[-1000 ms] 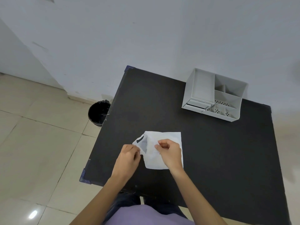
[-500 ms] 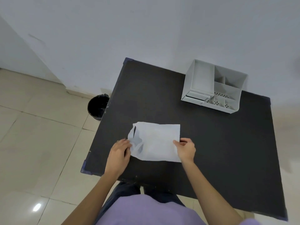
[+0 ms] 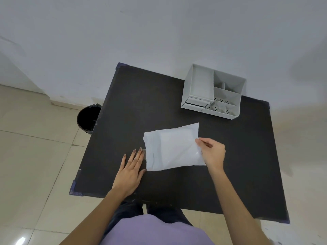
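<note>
Change: a second ago both hands pinch the white bag (image 3: 173, 147) close together near its left end, where dark handle gaps show. Half a second ago they stand at its two ends. Now the gaps are gone and the bag lies as one smooth, slightly tilted rectangle.
Meaning: the handle end looks folded in, so the flattening step seems about done (a further fold may come next).
Left hand (image 3: 131, 170): spread flat on the table (image 3: 141, 96), fingers straight, fingertips just touching the bag's left edge, holding nothing.
Right hand (image 3: 212, 152): thumb and fingers pinch the bag's right edge, near its upper corner.
Bag's place: flat on the middle of the table, between the two hands, well apart from the grey organiser (image 3: 212, 91) at the far right.
Bin (image 3: 87, 119): black, on the floor left of the table.
</note>
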